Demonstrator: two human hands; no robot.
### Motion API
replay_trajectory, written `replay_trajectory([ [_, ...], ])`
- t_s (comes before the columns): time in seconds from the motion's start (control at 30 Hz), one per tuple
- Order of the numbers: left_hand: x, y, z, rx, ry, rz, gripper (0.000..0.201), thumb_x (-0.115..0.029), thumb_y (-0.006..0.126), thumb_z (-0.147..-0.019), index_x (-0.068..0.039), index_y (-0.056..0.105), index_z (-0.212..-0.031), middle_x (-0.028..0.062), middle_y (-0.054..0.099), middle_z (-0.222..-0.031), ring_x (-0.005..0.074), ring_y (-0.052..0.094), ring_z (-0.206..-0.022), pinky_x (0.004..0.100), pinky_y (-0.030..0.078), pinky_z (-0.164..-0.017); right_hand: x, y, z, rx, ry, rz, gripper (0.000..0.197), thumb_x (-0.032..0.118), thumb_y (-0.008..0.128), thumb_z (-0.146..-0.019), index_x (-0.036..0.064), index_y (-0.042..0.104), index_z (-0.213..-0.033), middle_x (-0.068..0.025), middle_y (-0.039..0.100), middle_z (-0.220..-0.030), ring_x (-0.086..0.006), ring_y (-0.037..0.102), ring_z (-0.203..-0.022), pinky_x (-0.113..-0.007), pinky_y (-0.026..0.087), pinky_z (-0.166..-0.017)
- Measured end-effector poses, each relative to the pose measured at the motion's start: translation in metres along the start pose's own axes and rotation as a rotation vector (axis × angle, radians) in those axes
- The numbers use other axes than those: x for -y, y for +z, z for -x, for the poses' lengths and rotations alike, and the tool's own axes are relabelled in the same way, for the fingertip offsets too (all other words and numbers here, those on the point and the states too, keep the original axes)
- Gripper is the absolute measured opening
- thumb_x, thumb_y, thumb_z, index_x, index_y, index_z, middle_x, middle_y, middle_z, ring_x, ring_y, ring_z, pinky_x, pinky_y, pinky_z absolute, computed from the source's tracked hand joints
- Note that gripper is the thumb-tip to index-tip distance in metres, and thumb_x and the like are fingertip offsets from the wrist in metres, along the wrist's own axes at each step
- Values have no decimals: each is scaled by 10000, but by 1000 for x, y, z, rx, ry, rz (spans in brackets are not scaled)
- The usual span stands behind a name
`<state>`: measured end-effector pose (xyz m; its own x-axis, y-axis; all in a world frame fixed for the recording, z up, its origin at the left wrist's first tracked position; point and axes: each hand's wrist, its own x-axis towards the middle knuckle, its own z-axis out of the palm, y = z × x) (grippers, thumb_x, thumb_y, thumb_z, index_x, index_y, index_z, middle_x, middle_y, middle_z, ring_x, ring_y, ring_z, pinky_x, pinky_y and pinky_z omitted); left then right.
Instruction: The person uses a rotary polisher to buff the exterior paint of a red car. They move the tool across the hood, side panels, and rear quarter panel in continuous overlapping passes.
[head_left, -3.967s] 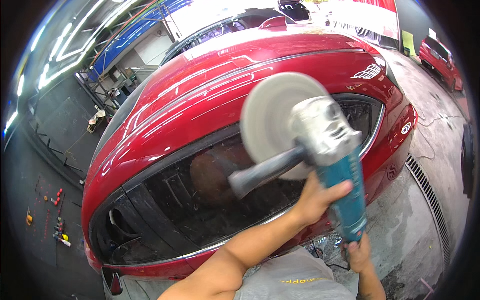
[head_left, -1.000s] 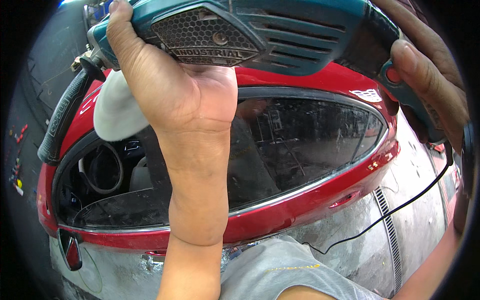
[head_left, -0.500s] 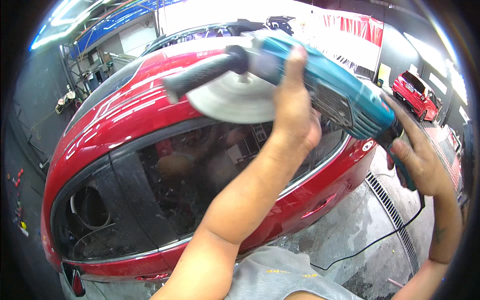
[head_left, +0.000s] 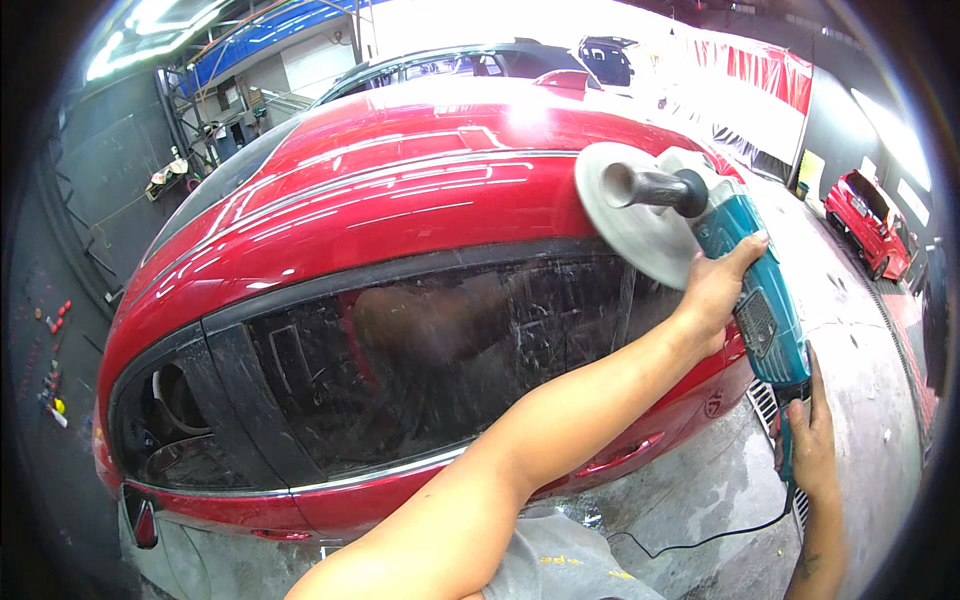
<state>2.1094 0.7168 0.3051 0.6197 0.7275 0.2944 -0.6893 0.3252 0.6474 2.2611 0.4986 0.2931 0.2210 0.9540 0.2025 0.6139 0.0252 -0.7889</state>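
A teal power polisher (head_left: 765,290) is held in both my hands over the far right end of a red car (head_left: 430,205). My left hand (head_left: 722,290) wraps round the polisher's body behind its head. My right hand (head_left: 815,445) grips the rear handle, low at the right. The round, pale polishing pad (head_left: 640,225) is tilted at the roof's edge above the side window; whether it touches the paint I cannot tell. A black side handle (head_left: 655,188) juts left from the head, with no hand on it. The dark side window (head_left: 420,350) has whitish smears.
The polisher's black cord (head_left: 700,545) trails across the concrete floor by my body. A drain grate (head_left: 763,405) runs beside the car. The side mirror (head_left: 143,520) sticks out at lower left. Beyond stand a dark vehicle (head_left: 520,62) and another red car (head_left: 868,225).
The polisher has moved right along the roof and swung steeper, its head pointing up and away. Both hands have kept their grip. The view has shifted somewhat, showing more of the roof.
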Motion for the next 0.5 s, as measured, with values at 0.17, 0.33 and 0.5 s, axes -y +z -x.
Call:
replay_trajectory([
  [0.17, -40, -14, 81, -119, 291, -147, 373, -354, 762, -980, -93, 639, -1216, 52, 691, -1086, 174, 694, -987, 409, 584, -943, 30, 42, 22, 109, -78, -84, 959, 573, 598, -1043, 41, 189, -1727, -212, 646, -1344, -256, 687, -937, -388, 563, -874],
  [0.33, -111, -34, 194, -348, 372, -158, 581, -457, 714, -973, -72, 563, -1380, 139, 685, -1225, 297, 696, -1111, 525, 592, -989, 76, 89, 19, 540, -278, -64, 978, 332, 673, -1027, -4, 63, -1713, -384, 487, -1544, -500, 590, -1357, -484, 449, -1159],
  [0.5, -165, -45, 295, -441, 622, -132, 923, -638, 611, -919, 5, 445, -1560, 256, 658, -1322, 461, 691, -1151, 589, 609, -965, 122, 154, 11, 960, -674, -303, 1085, 271, 710, -997, -35, -61, -1698, -454, 327, -1610, -533, 561, -1380, -479, 453, -1186],
])
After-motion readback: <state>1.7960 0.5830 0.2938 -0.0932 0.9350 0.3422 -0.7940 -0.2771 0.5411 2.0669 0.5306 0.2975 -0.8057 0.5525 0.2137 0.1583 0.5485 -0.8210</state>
